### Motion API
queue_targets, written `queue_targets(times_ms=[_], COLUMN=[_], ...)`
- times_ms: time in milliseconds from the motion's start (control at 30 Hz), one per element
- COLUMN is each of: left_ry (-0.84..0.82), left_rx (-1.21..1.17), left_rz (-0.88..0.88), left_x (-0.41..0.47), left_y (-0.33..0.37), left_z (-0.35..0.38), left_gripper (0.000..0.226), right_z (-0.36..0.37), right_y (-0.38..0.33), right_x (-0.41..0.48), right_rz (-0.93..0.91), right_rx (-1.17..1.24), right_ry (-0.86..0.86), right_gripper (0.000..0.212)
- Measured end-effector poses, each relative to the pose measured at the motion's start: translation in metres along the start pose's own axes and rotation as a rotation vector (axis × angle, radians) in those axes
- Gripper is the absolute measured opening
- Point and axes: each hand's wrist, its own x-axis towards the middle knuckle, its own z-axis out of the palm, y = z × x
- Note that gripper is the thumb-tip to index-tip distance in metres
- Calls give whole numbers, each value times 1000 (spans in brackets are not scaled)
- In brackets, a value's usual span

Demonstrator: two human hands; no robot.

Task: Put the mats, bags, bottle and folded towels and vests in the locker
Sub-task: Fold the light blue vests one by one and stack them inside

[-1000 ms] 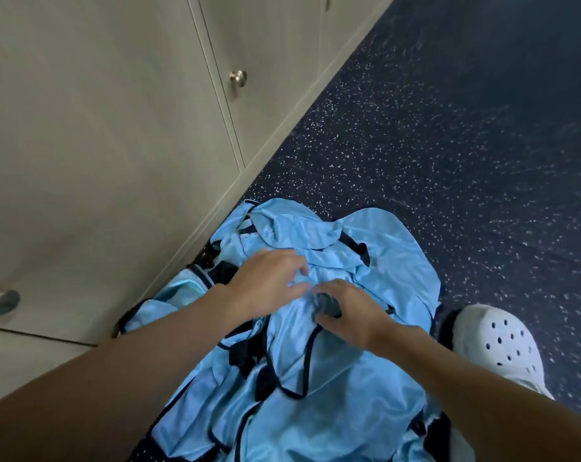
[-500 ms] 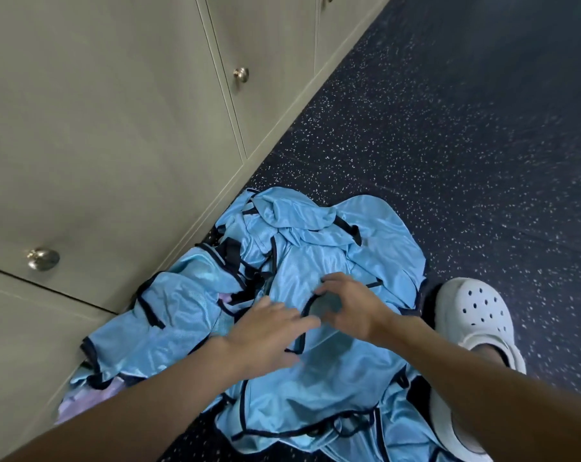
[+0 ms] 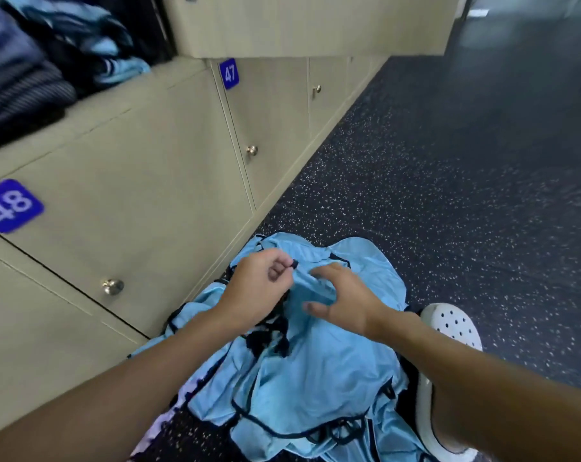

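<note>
Heap of blue, black-trimmed vests (image 3: 315, 378) on the floor (image 3: 449, 195) at 6 o'clock, against the closed locker (image 3: 132, 181) doors. At centre, the left hand (image 3: 259, 288), fingers curled, pinches a black edge of the top vest. Just beside it at 3 o'clock, the right hand (image 3: 345, 301), fingers spread and half bent, rests its tips on the cloth and grips nothing. Folded cloth (image 3: 32, 71) fills the open compartment at 10 o'clock; white shoe (image 3: 449, 325) at 4 o'clock.

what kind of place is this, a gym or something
Probably a gym or sports-club changing room. A bank of lockers with knobbed doors carries number plates reading 48 and 47, the floor is dark, speckled and rubber-like, and a pile of light blue sports vests lies on it.
</note>
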Motion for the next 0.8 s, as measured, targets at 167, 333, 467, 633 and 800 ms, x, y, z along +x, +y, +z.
queue_targets(times_ms=[167,333,467,633,800], left_ry=[133,243,326,366,220], left_rx=[-120,-149,-123,-89,-32], left_rz=[96,220,320,335,196], left_x=[5,-9,-33,-63,-89], left_y=[89,160,203,218,199], left_z=[-61,-125,-166,-191,-190], left_gripper=[12,21,22,18,55], right_z=[-60,-128,-167,-179,-165], right_y=[-71,-143,-195,-229,-247], right_x=[-14,-40,-68,-87,-94], right_rz=[-180,-277,-398,-483,-517], right_rx=[52,101,82,123,182], right_ry=[250,359,376,378,329], right_gripper=[32,26,24,30,19])
